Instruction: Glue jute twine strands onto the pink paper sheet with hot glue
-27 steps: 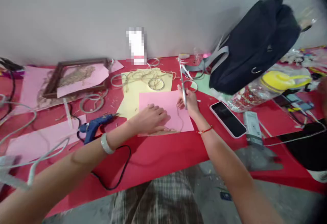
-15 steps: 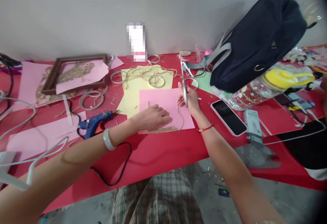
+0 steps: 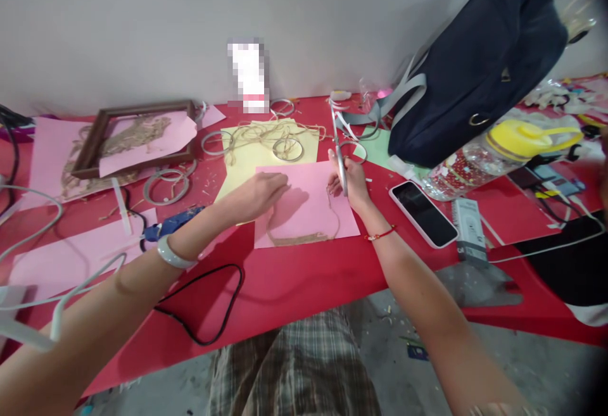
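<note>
"Head view: what's looking biggest?"

"The red bench (image 3: 294, 286), with the dark bag (image 3: 484, 68) leaning against the wall at its right. Next, the yellow sheet (image 3: 237, 172) is lying partly under the pink sheet (image 3: 311, 182), right before the person."

"And the hands?"

"The left hand (image 3: 266, 193) is hovering over the pink sheet's left side, fingers bending downward together; I can't tell whether they're pinching anything. The right hand (image 3: 352, 183) is gripping the scissors (image 3: 342, 172) by the handle at the sheet's right edge, blades pointing toward the wall."

"Anything slimmer?"

"Twine (image 3: 337, 216) is curving down the pink sheet from near the right fingers."
</note>
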A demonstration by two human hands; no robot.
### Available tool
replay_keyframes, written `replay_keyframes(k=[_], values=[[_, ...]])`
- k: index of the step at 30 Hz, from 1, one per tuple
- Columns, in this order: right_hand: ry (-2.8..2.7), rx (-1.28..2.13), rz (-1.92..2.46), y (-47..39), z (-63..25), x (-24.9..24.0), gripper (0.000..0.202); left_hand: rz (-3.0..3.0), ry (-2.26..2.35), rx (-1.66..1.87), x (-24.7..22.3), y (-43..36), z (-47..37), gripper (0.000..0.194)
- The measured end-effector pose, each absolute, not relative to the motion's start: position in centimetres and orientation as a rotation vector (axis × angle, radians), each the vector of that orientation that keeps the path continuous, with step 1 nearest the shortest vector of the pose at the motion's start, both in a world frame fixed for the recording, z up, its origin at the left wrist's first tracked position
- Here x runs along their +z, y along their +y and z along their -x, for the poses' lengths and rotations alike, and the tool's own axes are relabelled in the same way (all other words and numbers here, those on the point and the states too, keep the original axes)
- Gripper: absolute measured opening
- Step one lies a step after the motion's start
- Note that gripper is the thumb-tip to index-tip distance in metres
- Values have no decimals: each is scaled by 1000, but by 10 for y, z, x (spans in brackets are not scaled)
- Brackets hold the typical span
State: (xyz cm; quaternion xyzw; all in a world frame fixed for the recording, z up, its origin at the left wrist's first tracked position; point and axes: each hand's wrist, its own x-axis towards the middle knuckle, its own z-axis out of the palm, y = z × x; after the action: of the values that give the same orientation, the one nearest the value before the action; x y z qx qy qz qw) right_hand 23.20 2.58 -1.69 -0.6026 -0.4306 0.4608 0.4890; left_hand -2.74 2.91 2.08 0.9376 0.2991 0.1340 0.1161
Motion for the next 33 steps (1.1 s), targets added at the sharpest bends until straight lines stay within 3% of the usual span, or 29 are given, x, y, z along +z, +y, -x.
replay_keyframes(k=[3,7,12,14,20,26,33], values=[[-1035,1112,1470,25,-231,-15,60,-2579,894,489,27,32,34,30],[-1050,1105,1478,25,-232,-15,60,-2475,875,360,14,23,24,28],[-1021,1125,1458,27,-233,-16,61,-2597,972,291,-7,10,6,70],[-1015,1134,1456,27,-233,-16,61,-2621,981,294,-10,11,3,76],[-1008,1176,1463,25,-234,-9,62,-2442,971,361,-18,37,8,69],[-1182,1549,1371,9,-255,16,66,-2364,903,394,-19,56,11,53],[-1256,1925,1267,-28,-282,38,90,-2340,961,415,-17,56,8,56]])
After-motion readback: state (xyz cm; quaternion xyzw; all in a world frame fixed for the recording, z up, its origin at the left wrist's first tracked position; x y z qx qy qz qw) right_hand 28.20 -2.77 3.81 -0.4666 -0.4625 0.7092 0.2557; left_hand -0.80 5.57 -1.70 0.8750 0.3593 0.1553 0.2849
